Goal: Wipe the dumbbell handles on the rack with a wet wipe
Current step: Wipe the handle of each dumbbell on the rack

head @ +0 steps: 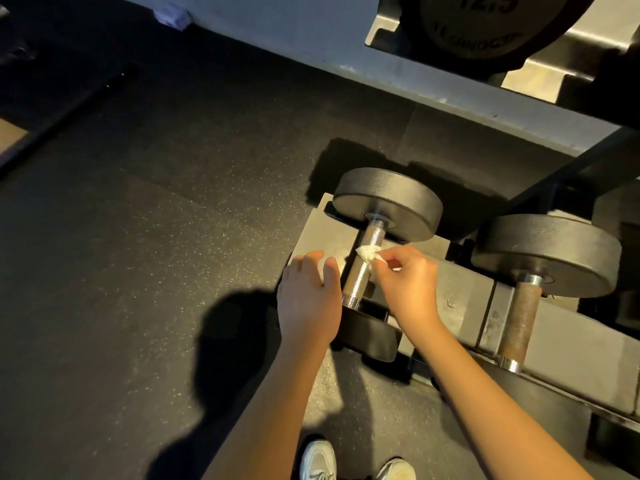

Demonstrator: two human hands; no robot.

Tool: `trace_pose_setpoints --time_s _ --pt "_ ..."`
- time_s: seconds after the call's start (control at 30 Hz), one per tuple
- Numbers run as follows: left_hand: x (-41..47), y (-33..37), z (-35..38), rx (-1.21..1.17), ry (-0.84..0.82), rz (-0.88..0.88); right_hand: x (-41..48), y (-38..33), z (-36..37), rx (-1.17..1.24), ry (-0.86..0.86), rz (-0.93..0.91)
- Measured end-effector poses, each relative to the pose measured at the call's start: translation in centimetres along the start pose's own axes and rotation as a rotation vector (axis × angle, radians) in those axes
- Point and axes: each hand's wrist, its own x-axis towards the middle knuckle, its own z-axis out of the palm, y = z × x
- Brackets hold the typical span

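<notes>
A black dumbbell with a shiny knurled handle [363, 268] lies on the lowest shelf of the rack [460, 289]. My right hand [407, 282] pinches a small crumpled white wet wipe [369, 252] against the middle of that handle. Just left of the handle hovers my left hand [308, 299], fingers relaxed and holding nothing. To the right a second dumbbell shows a rusty brown handle [521, 323] between black heads.
A large dumbbell head marked 12.5 [485, 26] sits on the upper shelf at top right. Dark speckled rubber flooring [156, 220] spreads to the left. My white shoes [318, 460] stand at the bottom edge. A dark bar [69, 109] lies far left.
</notes>
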Motion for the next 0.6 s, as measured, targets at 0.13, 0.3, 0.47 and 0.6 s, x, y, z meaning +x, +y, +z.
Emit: trace_pose_setpoints --time_s 0.13,0.3,0.47,0.6 --pt "0.0 0.1 0.1 -0.014 0.012 -0.013 -1.7 0.2 -1.4 0.027 -0.333 0.018" --pt "-0.3 0.6 -0.2 -0.004 -0.008 -0.044 0.1 -0.5 -1.2 0.075 -0.085 0.043" --pt "-0.1 0.3 0.0 -0.021 0.019 -0.092 -1.8 0.1 -1.1 0.1 -0.348 0.037" --pt "-0.2 0.7 -0.1 -0.022 0.052 -0.018 -0.8 -0.4 -2.4 0.165 -0.245 0.139"
